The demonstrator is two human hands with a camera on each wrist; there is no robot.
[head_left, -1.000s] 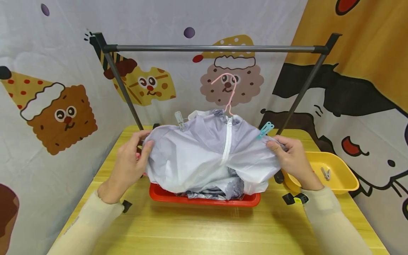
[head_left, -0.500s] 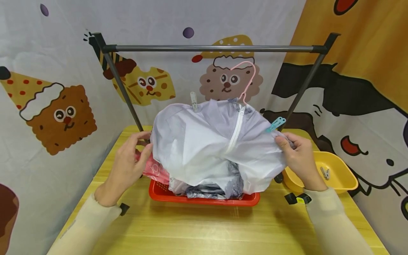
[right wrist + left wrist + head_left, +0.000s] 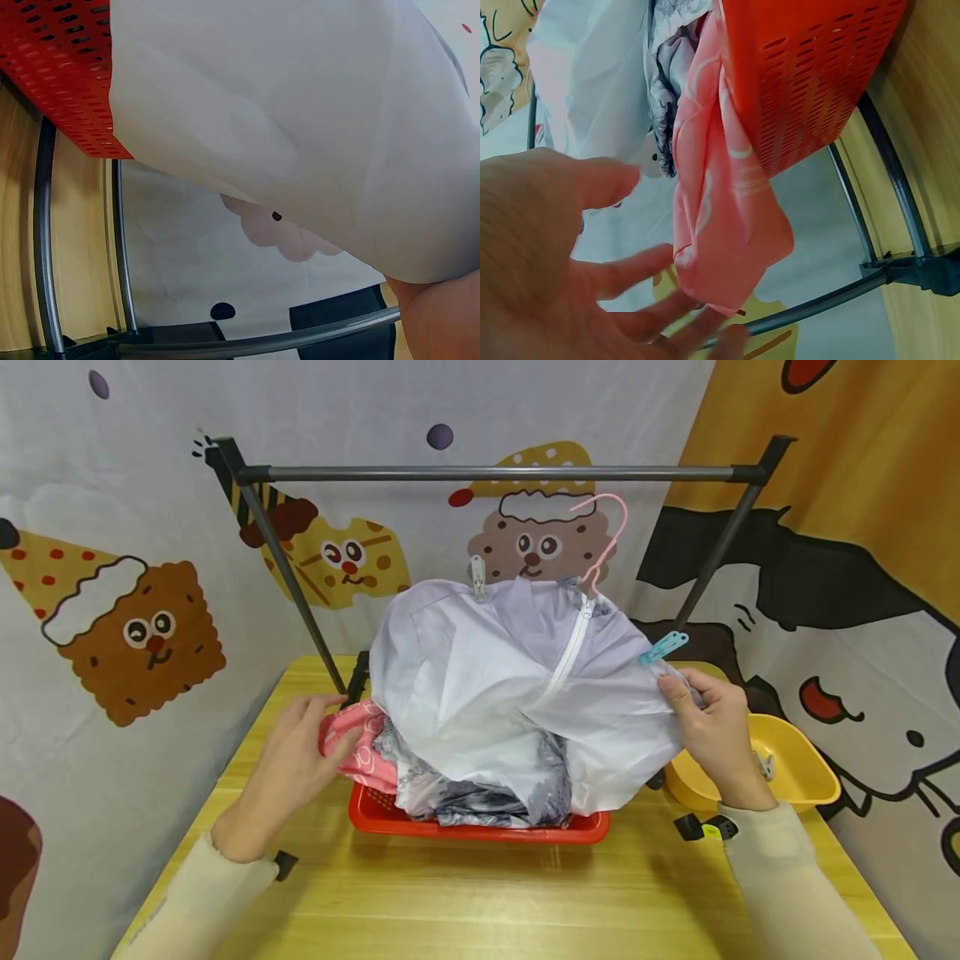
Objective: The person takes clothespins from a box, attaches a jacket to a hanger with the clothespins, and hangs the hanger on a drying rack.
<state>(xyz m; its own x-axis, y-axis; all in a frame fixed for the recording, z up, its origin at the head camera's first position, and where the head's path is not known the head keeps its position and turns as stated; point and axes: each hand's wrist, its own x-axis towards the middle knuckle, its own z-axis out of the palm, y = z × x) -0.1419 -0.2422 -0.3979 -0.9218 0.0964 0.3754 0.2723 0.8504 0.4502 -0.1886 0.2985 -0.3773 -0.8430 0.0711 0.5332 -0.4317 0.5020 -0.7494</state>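
A pale lilac and white jacket with a white zip hangs on a pink clothes hanger, tilted with its hook up to the right. One grey clothespin and one blue clothespin are clipped on its shoulders. My right hand pinches the jacket at its right shoulder; in the right wrist view white fabric hides most of that hand. My left hand has its fingers spread, beside a pink patterned cloth that droops over the basket's side. In the left wrist view its fingertips are right at the cloth.
Below the jacket, a red basket holds grey patterned clothing. A dark metal rack with a horizontal bar stands behind. At right on the wooden table, a yellow tray has clothespins in it. A printed curtain hangs behind.
My left hand has let go of the jacket and drawn slightly down and left. My right hand has lifted the jacket and hanger up and to the right, uncovering the pink cloth.
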